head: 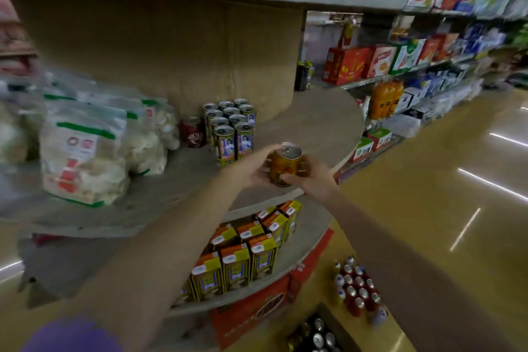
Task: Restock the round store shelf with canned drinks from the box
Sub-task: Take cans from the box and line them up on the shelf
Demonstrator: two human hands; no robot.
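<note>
A: Head view, centre of the frame: what are the hands doing?

B: Both hold one orange can (284,164). The left hand (254,170) curls round its left side, the right hand (310,177) wraps the right side with its thumb across the front. The can is upright, right at the front edge of the round shelf (314,123); I can't tell whether its base touches the board.

A: And the rest of that tier?

B: Just left of the can stands a block of tall cans (231,128) in two rows, a dark red can (193,131) beside them, and clear snack bags (85,148) at the left of the frame.

A: Lower down?

B: Yellow-and-orange drink cartons (245,254) on the tier below. At the bottom right, the box (317,334) with silver can tops, next to red bottles (357,286) on the floor.
</note>
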